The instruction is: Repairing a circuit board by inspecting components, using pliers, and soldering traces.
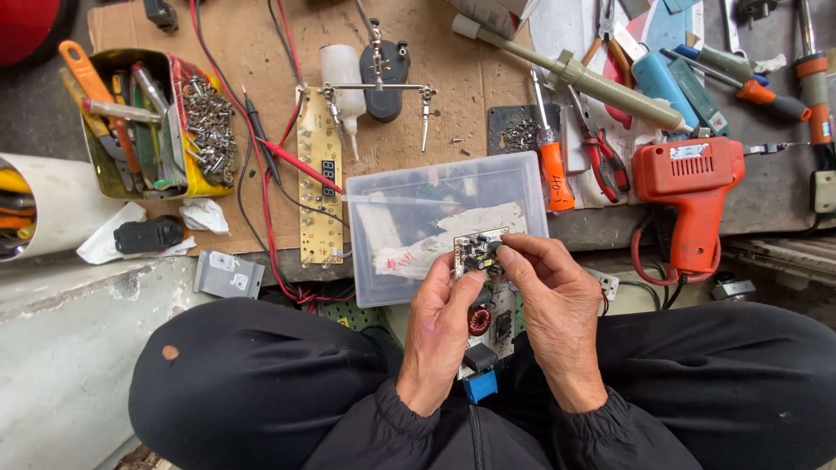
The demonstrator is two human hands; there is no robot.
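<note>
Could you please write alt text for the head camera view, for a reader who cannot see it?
A seated person's left hand and right hand hold a small circuit board over their lap, fingertips pinching parts at its top edge. Behind it sit a clear plastic box, an orange drill and scattered tools.

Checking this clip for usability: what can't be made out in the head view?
- Circuit board: middle hidden by left hand and right hand.
- Part pinched at the right fingertips: too small to identify.
- Clear plastic box: contents blurred by its cloudy lid.
- White tube: cut off by left edge.
</note>
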